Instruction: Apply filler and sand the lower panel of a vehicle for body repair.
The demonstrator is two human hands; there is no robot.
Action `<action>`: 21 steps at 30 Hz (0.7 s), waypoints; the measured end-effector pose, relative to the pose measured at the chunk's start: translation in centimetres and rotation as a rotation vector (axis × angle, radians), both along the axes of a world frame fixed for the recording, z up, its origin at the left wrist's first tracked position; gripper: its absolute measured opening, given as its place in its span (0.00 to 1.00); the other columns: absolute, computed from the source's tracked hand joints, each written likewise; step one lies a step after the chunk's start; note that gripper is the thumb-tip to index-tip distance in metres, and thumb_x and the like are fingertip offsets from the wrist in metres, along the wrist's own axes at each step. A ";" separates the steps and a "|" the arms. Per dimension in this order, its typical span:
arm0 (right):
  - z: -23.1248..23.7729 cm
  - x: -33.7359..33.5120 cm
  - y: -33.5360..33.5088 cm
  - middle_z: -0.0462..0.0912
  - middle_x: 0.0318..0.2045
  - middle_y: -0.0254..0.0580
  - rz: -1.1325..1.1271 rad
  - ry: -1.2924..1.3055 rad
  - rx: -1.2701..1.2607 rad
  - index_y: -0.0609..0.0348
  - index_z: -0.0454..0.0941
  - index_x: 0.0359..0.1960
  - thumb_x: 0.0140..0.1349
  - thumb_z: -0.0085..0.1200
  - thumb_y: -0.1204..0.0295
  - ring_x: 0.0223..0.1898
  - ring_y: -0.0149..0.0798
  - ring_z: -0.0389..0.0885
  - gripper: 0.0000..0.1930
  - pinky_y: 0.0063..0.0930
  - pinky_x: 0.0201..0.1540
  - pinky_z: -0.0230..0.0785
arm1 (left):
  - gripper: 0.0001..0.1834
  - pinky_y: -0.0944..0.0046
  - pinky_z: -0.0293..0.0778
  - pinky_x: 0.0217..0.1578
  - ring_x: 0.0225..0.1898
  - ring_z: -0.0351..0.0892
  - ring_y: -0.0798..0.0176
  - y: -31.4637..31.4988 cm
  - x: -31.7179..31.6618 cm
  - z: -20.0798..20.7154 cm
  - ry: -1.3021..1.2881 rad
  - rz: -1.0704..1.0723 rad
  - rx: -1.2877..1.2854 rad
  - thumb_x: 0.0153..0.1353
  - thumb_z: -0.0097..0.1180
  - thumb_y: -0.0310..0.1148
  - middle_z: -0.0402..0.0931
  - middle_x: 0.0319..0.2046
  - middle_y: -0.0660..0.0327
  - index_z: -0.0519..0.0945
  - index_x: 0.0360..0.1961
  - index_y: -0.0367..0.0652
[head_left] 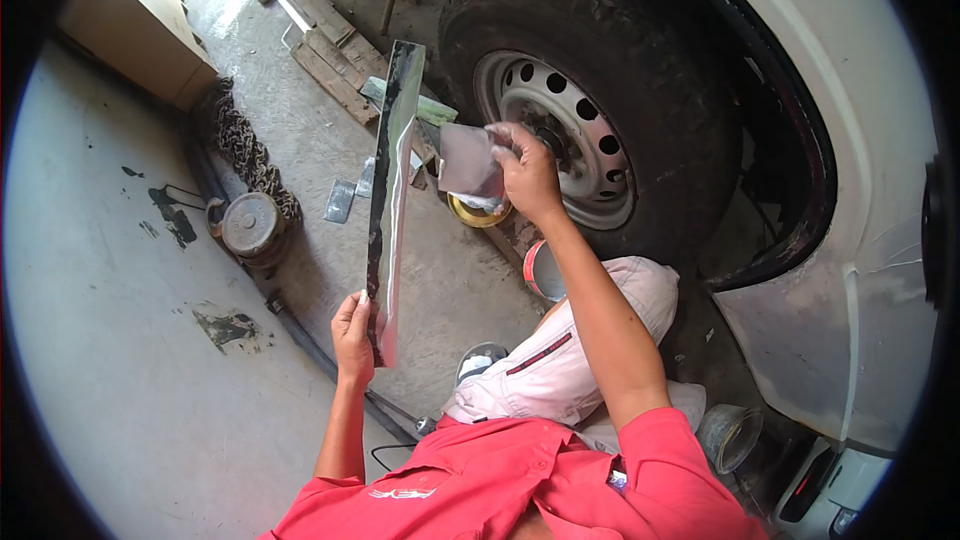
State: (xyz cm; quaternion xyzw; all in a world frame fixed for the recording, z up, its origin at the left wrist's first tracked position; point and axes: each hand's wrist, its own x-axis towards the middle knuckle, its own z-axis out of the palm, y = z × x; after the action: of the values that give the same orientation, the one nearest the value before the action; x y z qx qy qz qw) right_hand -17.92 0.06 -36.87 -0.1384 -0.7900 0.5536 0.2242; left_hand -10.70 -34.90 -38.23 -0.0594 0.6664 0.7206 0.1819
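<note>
A: What do the hands have?

B: Read the view as a dial. The left hand (352,338), at eight o'clock, is closed on the lower end of a long strip (397,202). The right hand (530,175), at one, pinches a thin, squarish plate (465,156) by its right side.

A: And how does the strip stand?

B: It's at ten o'clock, its upper end pointing just past twelve — dark along the left, with a pale line down its face. The plate is at twelve, and a gap shows between the two.

A: What's under the plate?

B: A yellow-rimmed tin (478,218), near the dial's middle. The plate covers part of it from here — I can't tell whether they touch. A red can (543,272) is at four.

A: Anything farther out?

B: A wheel (570,135) in its dark tyre (660,100) at one, planks (335,65) at eleven, a heap of chain (245,145) at ten, a round canister (253,225) at nine, and a clear tub (735,435) at four, well beyond the can.
</note>
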 end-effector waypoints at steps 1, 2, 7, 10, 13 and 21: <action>2.3 -0.3 0.1 0.83 0.38 0.48 -0.003 0.080 0.163 0.54 0.84 0.51 0.61 0.58 0.81 0.42 0.47 0.84 0.16 0.37 0.44 0.75 | 0.13 0.74 0.58 0.24 0.23 0.64 0.80 0.0 -0.1 0.2 0.005 -0.001 0.002 0.77 0.53 0.39 0.71 0.24 0.74 0.81 0.42 0.39; 4.4 -0.8 0.1 0.82 0.37 0.49 -0.005 0.162 0.323 0.51 0.85 0.51 0.60 0.58 0.81 0.41 0.52 0.83 0.18 0.39 0.44 0.75 | 0.13 0.74 0.58 0.24 0.23 0.64 0.80 -0.2 -0.3 0.5 0.010 -0.002 0.004 0.77 0.53 0.39 0.71 0.24 0.74 0.81 0.42 0.39; 13.1 -4.2 0.2 0.79 0.35 0.47 -0.021 0.389 0.610 0.49 0.87 0.47 0.60 0.55 0.83 0.37 0.53 0.81 0.17 0.43 0.42 0.74 | 0.13 0.74 0.58 0.25 0.22 0.63 0.80 -0.9 0.1 2.4 0.075 -0.080 -0.010 0.77 0.53 0.37 0.71 0.23 0.73 0.81 0.42 0.38; 14.8 -6.3 1.2 0.79 0.36 0.45 -0.052 0.444 0.756 0.47 0.88 0.45 0.61 0.55 0.81 0.36 0.50 0.82 0.15 0.44 0.41 0.73 | 0.12 0.74 0.59 0.25 0.24 0.63 0.80 -1.0 0.7 3.3 0.109 -0.099 0.028 0.77 0.53 0.35 0.70 0.25 0.73 0.81 0.42 0.37; 15.8 -6.9 2.4 0.79 0.36 0.42 0.012 0.437 0.752 0.44 0.89 0.43 0.60 0.57 0.77 0.38 0.49 0.82 0.14 0.46 0.42 0.71 | 0.12 0.74 0.59 0.26 0.25 0.63 0.80 -1.3 1.3 4.0 0.180 -0.112 -0.031 0.77 0.53 0.34 0.69 0.27 0.72 0.82 0.41 0.35; 14.0 -3.7 -0.4 0.82 0.39 0.39 0.249 0.314 0.584 0.47 0.87 0.47 0.60 0.61 0.78 0.41 0.48 0.84 0.15 0.42 0.44 0.72 | 0.14 0.73 0.60 0.28 0.27 0.63 0.79 -0.8 1.5 5.7 0.208 -0.148 -0.106 0.77 0.51 0.34 0.68 0.30 0.72 0.82 0.40 0.34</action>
State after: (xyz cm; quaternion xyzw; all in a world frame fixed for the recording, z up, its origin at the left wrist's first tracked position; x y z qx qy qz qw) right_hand -21.66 -0.29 -22.84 0.1159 -0.8816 0.3421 0.3038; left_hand -9.19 -35.74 -32.49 0.0552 0.7214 0.6713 0.1610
